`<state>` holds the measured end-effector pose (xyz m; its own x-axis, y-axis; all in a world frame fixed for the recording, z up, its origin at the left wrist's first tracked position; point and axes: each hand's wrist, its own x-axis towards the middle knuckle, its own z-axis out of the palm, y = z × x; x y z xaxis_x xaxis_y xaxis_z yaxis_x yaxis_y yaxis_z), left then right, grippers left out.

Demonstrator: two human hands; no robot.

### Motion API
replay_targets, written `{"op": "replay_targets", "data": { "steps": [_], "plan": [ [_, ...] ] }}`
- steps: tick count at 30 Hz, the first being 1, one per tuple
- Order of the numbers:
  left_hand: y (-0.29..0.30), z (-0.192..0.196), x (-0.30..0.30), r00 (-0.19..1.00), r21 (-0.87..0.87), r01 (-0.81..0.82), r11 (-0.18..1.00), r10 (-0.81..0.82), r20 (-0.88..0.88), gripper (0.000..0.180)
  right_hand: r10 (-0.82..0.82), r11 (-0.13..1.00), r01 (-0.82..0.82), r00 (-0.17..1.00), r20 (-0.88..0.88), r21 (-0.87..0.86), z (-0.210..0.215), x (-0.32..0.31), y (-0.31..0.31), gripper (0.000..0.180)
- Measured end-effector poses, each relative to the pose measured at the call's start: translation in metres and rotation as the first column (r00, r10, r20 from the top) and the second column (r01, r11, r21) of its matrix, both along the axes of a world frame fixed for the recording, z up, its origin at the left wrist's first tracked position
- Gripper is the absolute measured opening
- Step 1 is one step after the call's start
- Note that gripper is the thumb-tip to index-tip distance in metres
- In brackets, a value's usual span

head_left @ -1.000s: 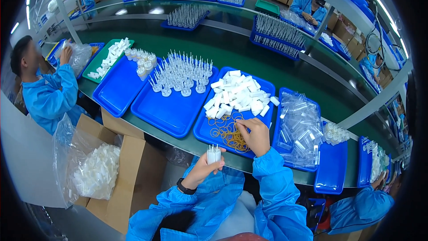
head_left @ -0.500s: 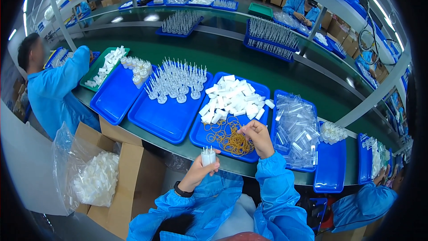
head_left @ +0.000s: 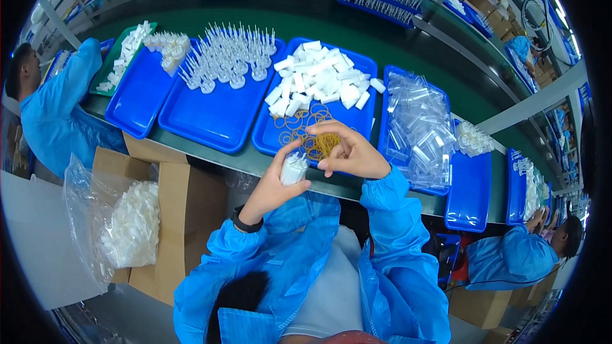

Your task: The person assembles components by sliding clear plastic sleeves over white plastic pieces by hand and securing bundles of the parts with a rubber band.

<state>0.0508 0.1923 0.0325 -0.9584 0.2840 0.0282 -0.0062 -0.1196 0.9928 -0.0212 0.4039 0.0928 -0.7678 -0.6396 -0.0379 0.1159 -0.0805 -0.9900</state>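
Note:
My left hand (head_left: 273,185) is closed around a short white bundle (head_left: 294,169), held upright just off the table's front edge. It looks like white plastic pieces grouped together with clear tips on top. My right hand (head_left: 357,153) is close on its right, thumb and forefinger spread apart and the other fingers curled. Whether a rubber band is stretched between those fingers I cannot tell. Behind the hands, a loose pile of tan rubber bands (head_left: 324,144) lies in the front of a blue tray (head_left: 262,132). White plastic pieces (head_left: 322,76) are heaped in the back of this tray.
Left of it, another blue tray (head_left: 204,129) holds clear pieces with upright stems (head_left: 233,54). On the right, a tray of clear plastic tubes (head_left: 417,127) stands beside a narrow blue tray (head_left: 467,194). An open carton (head_left: 173,216) with bagged white parts is at my left. Co-workers sit on both sides.
My right hand has moved down and left from above the rubber bands toward the white bundle, its pinch opening. My left hand has come up slightly. The whole view has tilted downward.

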Motion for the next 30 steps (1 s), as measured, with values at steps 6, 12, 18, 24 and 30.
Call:
{"op": "replay_targets", "data": {
  "steps": [6,12,18,24,30],
  "plan": [
    [0.011,0.002,-0.001,0.987,-0.341,0.011,0.940,-0.064,-0.145,0.108,0.394,0.870,-0.127,0.762,-0.515,0.477,0.011,0.015,-0.018,0.047],
    [-0.011,-0.013,0.000,0.993,0.336,0.036,0.941,-0.073,0.097,0.078,0.037,0.919,0.010,0.993,-0.111,0.394,-0.003,0.021,-0.004,0.027],
    [0.009,-0.024,0.004,0.942,0.677,-0.217,0.704,-0.031,0.334,0.044,-0.023,0.851,0.054,0.998,0.064,-0.523,-0.019,0.051,-0.020,0.017],
    [0.017,0.000,0.006,0.924,0.108,-0.300,0.948,0.317,-0.215,0.058,-0.140,0.891,0.309,0.884,0.446,-0.333,-0.028,0.042,-0.015,0.045],
    [0.005,0.004,-0.004,0.851,-0.555,-0.314,0.771,-0.030,-0.524,0.107,0.063,0.974,-0.011,0.972,-0.225,0.226,-0.002,0.034,-0.017,0.053]
  ]
}}
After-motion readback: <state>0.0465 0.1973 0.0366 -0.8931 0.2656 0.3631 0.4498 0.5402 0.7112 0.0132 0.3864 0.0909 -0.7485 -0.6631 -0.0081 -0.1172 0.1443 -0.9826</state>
